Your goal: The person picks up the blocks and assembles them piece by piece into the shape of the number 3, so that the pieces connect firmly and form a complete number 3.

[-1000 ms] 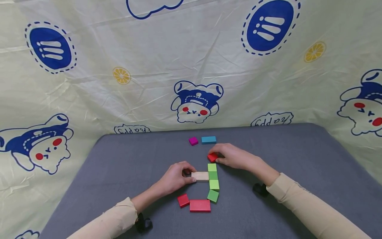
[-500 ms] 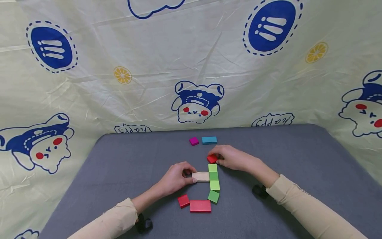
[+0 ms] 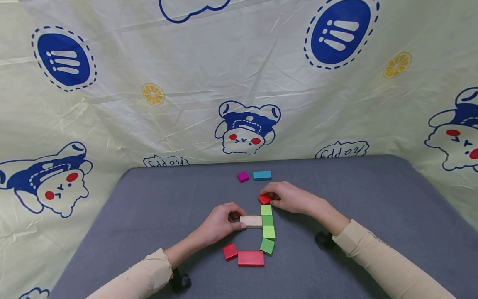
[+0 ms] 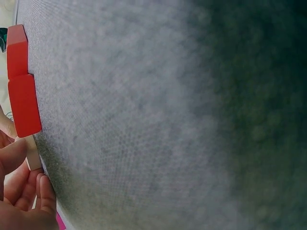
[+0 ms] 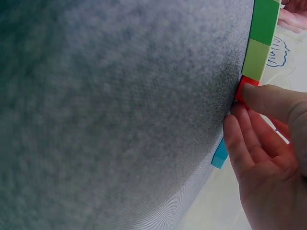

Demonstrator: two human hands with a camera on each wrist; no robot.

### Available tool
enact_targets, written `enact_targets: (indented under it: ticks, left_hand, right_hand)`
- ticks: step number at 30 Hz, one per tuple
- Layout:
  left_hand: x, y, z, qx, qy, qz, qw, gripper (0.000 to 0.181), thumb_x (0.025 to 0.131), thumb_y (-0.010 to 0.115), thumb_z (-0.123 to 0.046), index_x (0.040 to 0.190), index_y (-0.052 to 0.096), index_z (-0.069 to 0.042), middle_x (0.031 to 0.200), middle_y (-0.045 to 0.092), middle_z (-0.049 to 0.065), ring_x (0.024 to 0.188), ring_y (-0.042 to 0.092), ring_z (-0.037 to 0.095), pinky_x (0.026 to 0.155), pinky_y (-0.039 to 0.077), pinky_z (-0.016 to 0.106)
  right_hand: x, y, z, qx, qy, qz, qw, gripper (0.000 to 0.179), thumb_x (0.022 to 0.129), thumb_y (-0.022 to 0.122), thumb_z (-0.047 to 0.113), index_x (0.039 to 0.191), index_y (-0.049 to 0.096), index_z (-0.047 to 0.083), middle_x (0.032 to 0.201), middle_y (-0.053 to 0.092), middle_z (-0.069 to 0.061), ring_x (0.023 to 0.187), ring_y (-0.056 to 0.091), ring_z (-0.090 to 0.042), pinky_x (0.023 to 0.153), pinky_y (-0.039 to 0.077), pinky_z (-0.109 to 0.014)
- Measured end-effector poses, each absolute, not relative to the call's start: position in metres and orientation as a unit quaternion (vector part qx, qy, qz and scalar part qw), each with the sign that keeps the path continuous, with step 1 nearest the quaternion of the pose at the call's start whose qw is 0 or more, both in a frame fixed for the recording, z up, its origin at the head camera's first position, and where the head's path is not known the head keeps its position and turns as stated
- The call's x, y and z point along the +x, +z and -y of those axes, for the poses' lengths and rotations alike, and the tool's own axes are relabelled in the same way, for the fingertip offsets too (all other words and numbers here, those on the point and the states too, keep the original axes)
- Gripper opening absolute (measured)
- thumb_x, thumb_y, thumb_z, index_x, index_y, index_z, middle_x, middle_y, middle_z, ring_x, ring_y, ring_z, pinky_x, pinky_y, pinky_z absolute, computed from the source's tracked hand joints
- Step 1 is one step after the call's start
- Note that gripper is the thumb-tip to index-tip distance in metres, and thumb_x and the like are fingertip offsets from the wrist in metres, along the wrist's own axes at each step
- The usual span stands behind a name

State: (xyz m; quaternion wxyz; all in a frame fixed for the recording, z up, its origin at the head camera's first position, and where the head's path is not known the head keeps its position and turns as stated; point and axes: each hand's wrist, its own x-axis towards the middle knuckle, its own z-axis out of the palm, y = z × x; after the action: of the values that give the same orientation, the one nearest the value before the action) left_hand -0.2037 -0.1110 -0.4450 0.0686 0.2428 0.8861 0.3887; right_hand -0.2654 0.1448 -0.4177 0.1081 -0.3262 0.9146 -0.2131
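In the head view my left hand [image 3: 220, 222] pinches the left end of a pale wooden block [image 3: 252, 221] between thumb and fingers. The block's right end meets a column of green blocks [image 3: 267, 220]. My right hand [image 3: 289, 197] pinches a small red block [image 3: 264, 199] at the far end of that column. In the right wrist view this red block [image 5: 242, 88] sits right against a light green block [image 5: 256, 60], partly hidden by the thumb. The left wrist view shows the wooden block [image 4: 33, 155] between thumb and fingers.
Nearer me, a large red block [image 3: 251, 258] and a smaller red block [image 3: 230, 251] lie by the column's slanted lowest green block [image 3: 267, 246]. Farther back are a magenta block [image 3: 243, 177] and a blue block [image 3: 262, 175] on the grey table [image 3: 336, 182]. A printed curtain hangs behind.
My right hand has shifted the small red block slightly left and nearer the top of the green column. The left hand stays on the wooden block.
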Motion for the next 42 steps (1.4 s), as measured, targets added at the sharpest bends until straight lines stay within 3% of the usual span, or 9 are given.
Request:
enact_targets:
  ticks: [31, 38, 42]
  left_hand:
    - [-0.203, -0.445, 0.111, 0.239, 0.391, -0.886, 0.07, 0.021, 0.087, 0.076, -0.013, 0.107, 0.072, -0.013, 0.096, 0.06, -0.003, 0.086, 0.055, 0.014, 0.074, 0.048, 0.027]
    - [-0.203, -0.445, 0.111, 0.238, 0.392, -0.886, 0.069, 0.021, 0.087, 0.076, -0.013, 0.107, 0.072, -0.013, 0.096, 0.06, -0.003, 0.086, 0.054, 0.014, 0.074, 0.048, 0.027]
    - [-0.203, -0.445, 0.111, 0.238, 0.391, -0.886, 0.07, 0.021, 0.087, 0.076, -0.013, 0.107, 0.072, -0.013, 0.096, 0.06, -0.003, 0.086, 0.054, 0.014, 0.074, 0.048, 0.027]
  right_hand:
    - [-0.266, -0.421, -0.15, -0.318, -0.238, -0.911, 0.113, 0.032, 0.093, 0.067, 0.009, 0.125, 0.066, 0.013, 0.122, 0.061, -0.003, 0.107, 0.054, -0.021, 0.097, 0.045, -0.046]
    - [-0.267, -0.418, -0.158, -0.304, -0.26, -0.909, 0.119, 0.034, 0.092, 0.067, 0.006, 0.125, 0.065, 0.012, 0.113, 0.063, -0.001, 0.096, 0.058, -0.017, 0.088, 0.049, -0.041]
    - [-0.267, -0.416, -0.164, -0.301, -0.266, -0.91, 0.103, 0.034, 0.092, 0.067, 0.005, 0.126, 0.065, 0.01, 0.114, 0.064, -0.002, 0.098, 0.06, -0.017, 0.087, 0.05, -0.042]
